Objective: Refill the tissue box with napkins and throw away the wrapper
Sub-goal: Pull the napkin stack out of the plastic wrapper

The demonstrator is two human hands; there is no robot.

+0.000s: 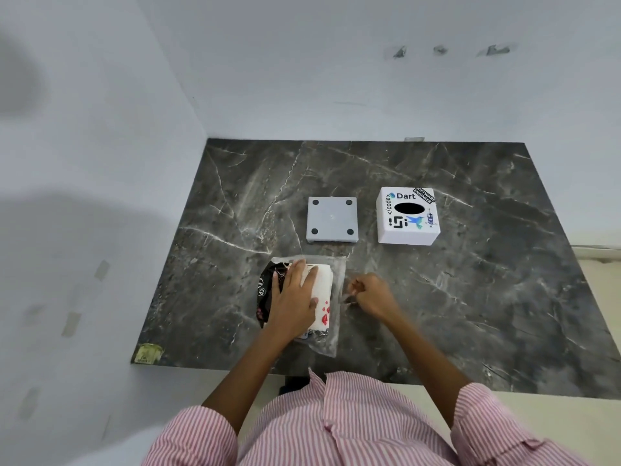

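A napkin pack (323, 290) in a clear plastic wrapper (337, 264) with black and red print lies on the dark marble table (470, 297), near its front edge. My left hand (295, 299) presses flat on top of the pack. My right hand (371, 294) is beside it, fingers pinched on the wrapper's right edge. The white tissue box (407, 215), with stickers and a dark oval opening on top, stands at the middle right. Its grey base plate (332, 219) with round pads at the corners lies to the left of the box.
White walls close off the table at the back and on the left. A yellowish sticker (148, 354) marks the table's front left corner. Bare marble lies to the right of my right hand and behind the box.
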